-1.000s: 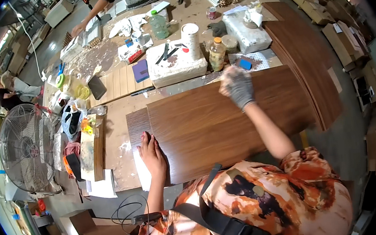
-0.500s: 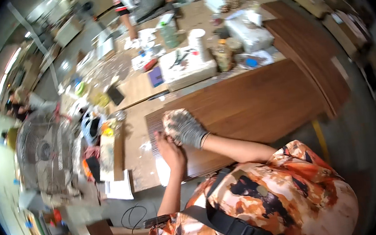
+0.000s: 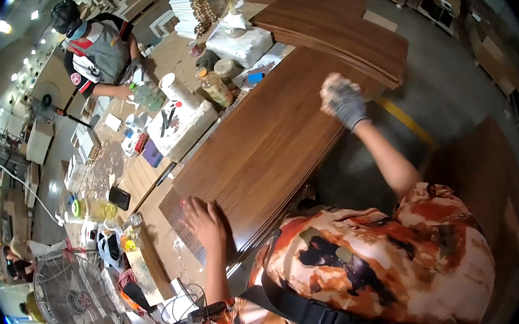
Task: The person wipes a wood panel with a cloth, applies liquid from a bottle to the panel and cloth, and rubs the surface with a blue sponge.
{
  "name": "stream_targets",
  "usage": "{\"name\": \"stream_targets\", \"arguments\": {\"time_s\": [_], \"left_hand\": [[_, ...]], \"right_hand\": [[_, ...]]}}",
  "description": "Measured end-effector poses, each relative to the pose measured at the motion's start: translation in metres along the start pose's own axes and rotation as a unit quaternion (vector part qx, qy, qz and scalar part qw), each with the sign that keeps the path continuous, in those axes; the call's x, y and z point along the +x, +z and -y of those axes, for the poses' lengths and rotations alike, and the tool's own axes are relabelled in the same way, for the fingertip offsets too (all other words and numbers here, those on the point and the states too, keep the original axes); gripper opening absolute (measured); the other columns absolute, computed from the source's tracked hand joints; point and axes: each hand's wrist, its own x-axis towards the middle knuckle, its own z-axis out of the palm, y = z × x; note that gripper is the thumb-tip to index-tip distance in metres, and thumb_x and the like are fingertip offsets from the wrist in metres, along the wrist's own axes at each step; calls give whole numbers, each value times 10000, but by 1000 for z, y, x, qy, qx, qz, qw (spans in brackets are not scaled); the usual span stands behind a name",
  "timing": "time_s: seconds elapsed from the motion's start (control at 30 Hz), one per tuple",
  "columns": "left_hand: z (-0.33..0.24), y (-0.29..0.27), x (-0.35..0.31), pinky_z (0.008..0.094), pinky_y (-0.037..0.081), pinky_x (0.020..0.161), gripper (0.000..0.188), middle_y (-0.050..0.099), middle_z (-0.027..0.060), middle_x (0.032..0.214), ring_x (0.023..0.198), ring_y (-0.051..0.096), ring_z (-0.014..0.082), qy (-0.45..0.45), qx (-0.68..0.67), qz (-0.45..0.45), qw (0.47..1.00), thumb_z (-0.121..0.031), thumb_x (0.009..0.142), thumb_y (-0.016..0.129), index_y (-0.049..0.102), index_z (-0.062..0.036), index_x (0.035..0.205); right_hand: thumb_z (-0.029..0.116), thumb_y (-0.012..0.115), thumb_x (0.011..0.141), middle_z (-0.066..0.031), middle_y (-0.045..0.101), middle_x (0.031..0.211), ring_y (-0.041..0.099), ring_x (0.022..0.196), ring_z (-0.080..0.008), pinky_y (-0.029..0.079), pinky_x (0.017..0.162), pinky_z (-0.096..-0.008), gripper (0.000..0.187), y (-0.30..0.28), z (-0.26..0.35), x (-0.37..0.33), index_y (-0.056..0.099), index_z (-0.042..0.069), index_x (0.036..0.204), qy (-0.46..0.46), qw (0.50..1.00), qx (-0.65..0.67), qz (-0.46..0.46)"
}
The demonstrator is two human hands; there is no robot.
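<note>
Left hand [image 3: 204, 223]: bare, flat on panel's left end, grip released.
Right hand [image 3: 343, 101]: gray glove, over panel's near edge; grip curled, can't tell if it holds anything.
Panel [image 3: 265, 152]: brown, on bench [image 3: 158, 236], right end beside panel stack [image 3: 327, 19].
Block [image 3: 176, 139]: white, past panel; orange-capped bottle [image 3: 217, 90] just right.
Co-worker [image 3: 106, 61]: across bench, one hand near green-capped bottle [image 3: 149, 97].

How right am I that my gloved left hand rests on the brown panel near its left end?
Not quite: the head view shows your left hand bare, resting on the brown panel near its left end. Your right hand wears the grey glove.
</note>
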Motion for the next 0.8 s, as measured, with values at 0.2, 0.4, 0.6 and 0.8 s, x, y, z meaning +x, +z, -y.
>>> {"name": "stream_targets", "arguments": {"time_s": [0.2,0.4,0.6,0.8], "left_hand": [[-84,12,19,609,68,1263,717,204,198,1721,1594,193,346,42,-40,68,996,-532,1094,373,314,-57,1628],[-116,17,13,607,74,1267,714,214,206,1716,1596,185,350,30,-63,77,995,-493,1083,402,307,-43,1629],[-118,8,10,580,71,1280,707,208,173,1724,1603,173,310,19,-58,86,994,-508,1093,358,282,-69,1642],[-124,-3,14,556,61,1282,756,226,166,1721,1604,170,319,10,-53,91,994,-549,1056,432,296,-94,1644]], "right_hand": [[218,660,816,-26,673,919,678,986,-205,561,804,-384,78,-29,66,5,686,146,827,-8,977,211,10],[307,665,839,-144,540,1429,491,1376,-314,362,1173,-519,442,-113,207,-44,675,157,1255,-173,895,404,77],[191,611,933,-103,648,1144,634,1036,-294,524,905,-449,254,-36,7,-1,656,92,1162,-2,973,217,84],[179,547,965,-77,583,1253,572,1145,-228,490,923,-434,312,79,-64,-16,620,89,1254,-99,990,-103,10]]}}
